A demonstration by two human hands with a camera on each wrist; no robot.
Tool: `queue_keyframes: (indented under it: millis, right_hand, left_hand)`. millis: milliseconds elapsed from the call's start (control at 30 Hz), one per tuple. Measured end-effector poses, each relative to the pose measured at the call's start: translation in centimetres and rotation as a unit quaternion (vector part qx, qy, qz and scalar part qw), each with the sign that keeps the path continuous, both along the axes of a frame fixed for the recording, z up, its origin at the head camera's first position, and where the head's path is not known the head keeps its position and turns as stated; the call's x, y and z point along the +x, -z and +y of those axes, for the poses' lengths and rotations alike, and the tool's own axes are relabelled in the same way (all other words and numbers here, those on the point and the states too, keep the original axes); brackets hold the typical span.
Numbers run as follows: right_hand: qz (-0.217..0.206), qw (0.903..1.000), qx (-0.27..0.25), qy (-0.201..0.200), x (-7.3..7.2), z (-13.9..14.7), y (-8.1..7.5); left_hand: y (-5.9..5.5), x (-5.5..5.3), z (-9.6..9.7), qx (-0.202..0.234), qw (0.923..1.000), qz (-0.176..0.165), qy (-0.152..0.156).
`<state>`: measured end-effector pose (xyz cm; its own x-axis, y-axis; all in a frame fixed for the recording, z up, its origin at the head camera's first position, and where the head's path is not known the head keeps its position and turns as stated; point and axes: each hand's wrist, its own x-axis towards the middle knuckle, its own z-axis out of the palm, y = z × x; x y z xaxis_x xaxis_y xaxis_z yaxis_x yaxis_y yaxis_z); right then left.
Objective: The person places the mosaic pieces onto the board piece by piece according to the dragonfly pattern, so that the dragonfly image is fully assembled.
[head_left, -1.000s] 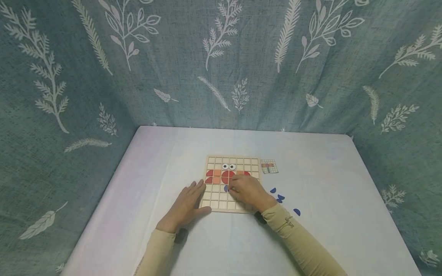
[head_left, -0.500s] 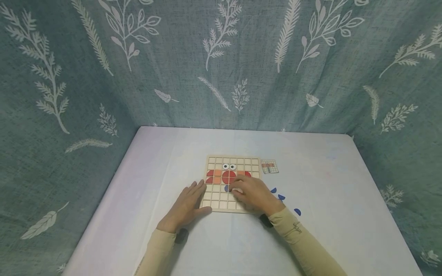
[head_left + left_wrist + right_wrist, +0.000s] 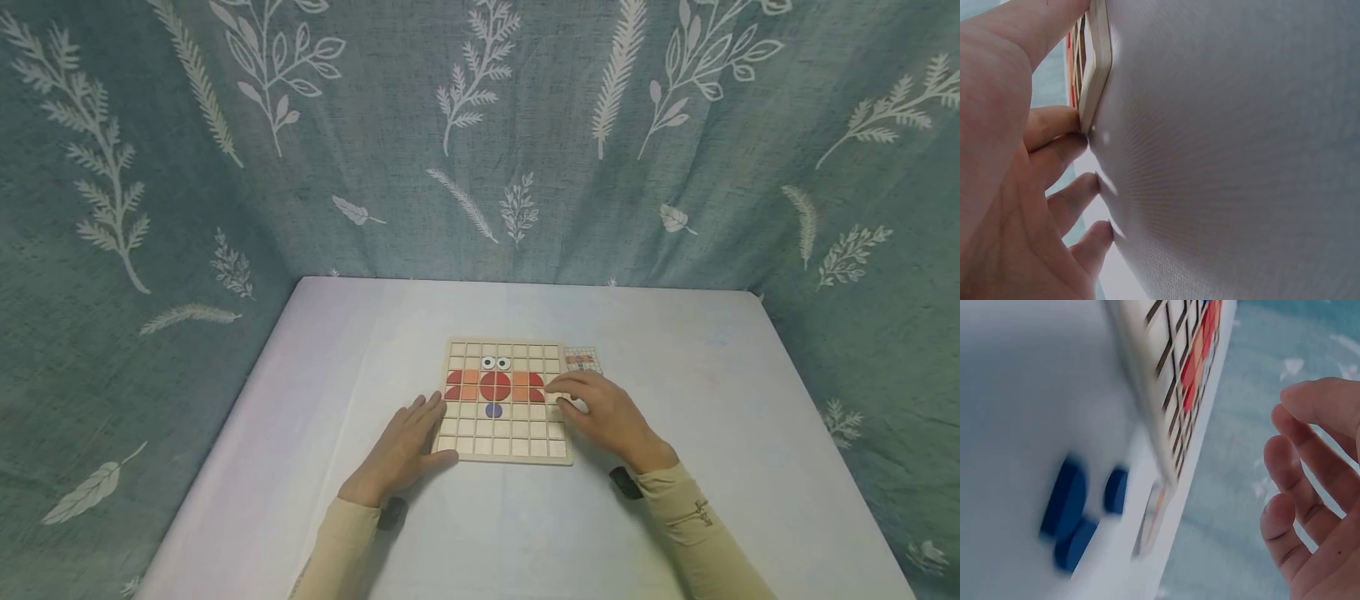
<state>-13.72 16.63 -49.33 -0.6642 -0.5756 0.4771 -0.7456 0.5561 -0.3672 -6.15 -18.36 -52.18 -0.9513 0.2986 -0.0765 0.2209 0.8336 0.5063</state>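
A wooden grid board (image 3: pixel 476 447) lies on the table. Set in its cells are two eye pieces (image 3: pixel 503 364), a red disc (image 3: pixel 495 386), orange squares (image 3: pixel 521 386), red quarter pieces (image 3: pixel 453 393) and a small blue disc (image 3: pixel 493 410). My left hand (image 3: pixel 401 442) rests along the board's left side, thumb at the front corner and fingertips at the edge. Over the right edge hovers my right hand (image 3: pixel 607 417), fingers loosely bent and nothing between them. Several loose blue half-round pieces (image 3: pixel 1065 499) lie right of the board, hidden beneath the right hand in the head view.
A small pattern card (image 3: pixel 582 358) lies by the board's upper right corner, partly covered by the right hand. White cloth covers the table (image 3: pixel 360 333). Green leaf-patterned curtains (image 3: pixel 397 167) stand behind and at both sides.
My right hand has let go of the blue piece and moved right, off the board's middle to its right edge. A whole blue disc now shows there. My left hand stays put.
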Motion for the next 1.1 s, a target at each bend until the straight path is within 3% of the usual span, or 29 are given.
queue_keyframes:
  millis: [167, 467, 600, 833, 1100]
  right_hand:
    - [-0.021, 0.9994, -0.009, 0.027, 0.3, 2.7, 0.4]
    - [-0.061, 0.9956, 0.021, 0.068, 1.1, 6.5, 1.1]
    - [-0.068, 0.9955, 0.038, 0.055, 1.2, 7.3, 1.5]
    - [-0.117, 0.9905, 0.071, 0.012, 1.2, 7.7, 2.0]
    - [-0.124, 0.9882, 0.089, 0.009, 1.3, 7.9, 2.0]
  left_hand:
    - [0.0, 0.0, 0.1, -0.004, 1.0000, 0.006, 0.004]
    - [-0.1, 0.0, 0.1, 0.001, 0.9999, 0.014, 0.004]
    - [-0.1, 0.1, 0.1, 0.001, 0.9998, 0.018, 0.003]
    - [-0.1, 0.0, 0.2, 0.003, 0.9999, 0.012, 0.002]
    - [-0.2, -0.1, 0.2, 0.004, 0.9999, 0.009, 0.003]
